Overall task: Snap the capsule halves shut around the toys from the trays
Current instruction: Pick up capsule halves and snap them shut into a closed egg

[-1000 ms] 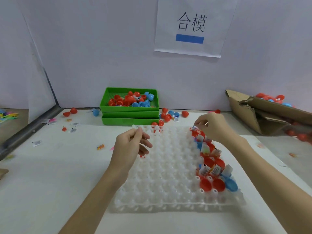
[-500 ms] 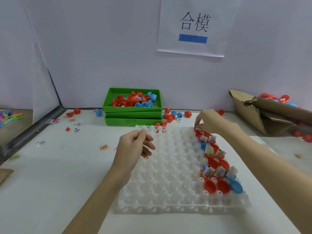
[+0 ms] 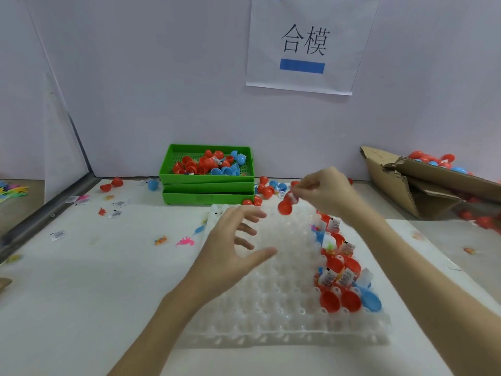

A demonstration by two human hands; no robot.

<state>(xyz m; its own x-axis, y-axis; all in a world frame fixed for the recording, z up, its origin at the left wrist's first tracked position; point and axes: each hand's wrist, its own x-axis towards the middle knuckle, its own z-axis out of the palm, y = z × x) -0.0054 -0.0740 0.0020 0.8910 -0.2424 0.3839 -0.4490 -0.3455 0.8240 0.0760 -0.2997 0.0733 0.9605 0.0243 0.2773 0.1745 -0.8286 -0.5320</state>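
Observation:
A clear plastic tray with many cups lies on the table before me. Its right columns hold several open red and blue capsule halves with small toys and paper slips in them. My right hand is raised over the tray's far end and pinches a red capsule half with a white slip sticking out of it. My left hand hovers over the tray's left part with its fingers spread, holding nothing.
Stacked green trays with red and blue halves stand at the back. A torn cardboard box with more capsules lies at the right. Loose halves, small toys and paper slips are scattered on the table.
My right hand has lifted a red capsule half out of the tray's far right corner and carried it leftward. My left hand's fingers have spread apart.

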